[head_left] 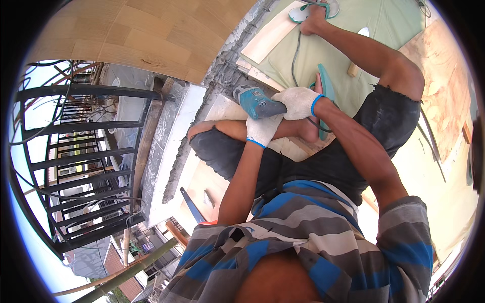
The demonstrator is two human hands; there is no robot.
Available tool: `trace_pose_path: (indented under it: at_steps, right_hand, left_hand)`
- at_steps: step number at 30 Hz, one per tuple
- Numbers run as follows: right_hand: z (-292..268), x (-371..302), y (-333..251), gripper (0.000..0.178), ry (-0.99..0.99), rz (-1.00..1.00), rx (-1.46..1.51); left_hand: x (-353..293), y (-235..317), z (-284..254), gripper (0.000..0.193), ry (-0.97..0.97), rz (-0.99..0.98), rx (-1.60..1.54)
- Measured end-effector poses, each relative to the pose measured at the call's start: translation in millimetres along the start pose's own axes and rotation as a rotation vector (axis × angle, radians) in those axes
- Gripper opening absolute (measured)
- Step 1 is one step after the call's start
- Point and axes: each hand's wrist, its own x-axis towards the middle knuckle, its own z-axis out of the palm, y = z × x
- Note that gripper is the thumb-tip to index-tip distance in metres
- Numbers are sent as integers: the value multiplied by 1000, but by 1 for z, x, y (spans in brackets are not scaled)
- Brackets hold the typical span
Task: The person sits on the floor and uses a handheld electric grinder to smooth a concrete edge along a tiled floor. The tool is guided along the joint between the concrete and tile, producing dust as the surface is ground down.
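Both my hands wear white knit gloves with blue cuffs and are closed round a corded power tool (255,102). It has a teal body, a dark rear handle and a silver-grey front end, which points to the upper left; its exact kind I cannot make out. My right hand (297,103) wraps the dark rear part. Under the body, my left hand (263,130) supports it, its fingers mostly hidden. Just past the tool's front runs a rough grey cement strip (222,76) beside a wood-patterned surface (151,35).
Black metal railing (86,161) stands at the left beside a white ledge (174,151). A saw-like blade (192,206) lies near my left elbow. Pale boards (273,33) rest on green sheeting (376,33) at the upper right. A dark cord (295,60) runs past my sandalled feet.
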Motion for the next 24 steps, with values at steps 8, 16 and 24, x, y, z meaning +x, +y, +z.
trace_pose_path:
  at_steps: [8, 16, 24]
  right_hand:
    - [-3, -3, -2, 57, -3, -5, -29]
    - [-4, 4, 2, 60, -6, 1, -44]
    - [0, -1, -5, 56, -22, 29, -9]
  left_hand:
    - [-42, -2, 47, 55, 297, 324, 277]
    - [30, 13, 47, 56, 45, 179, 631]
    - [-33, 9, 70, 33, 113, 422, 1021]
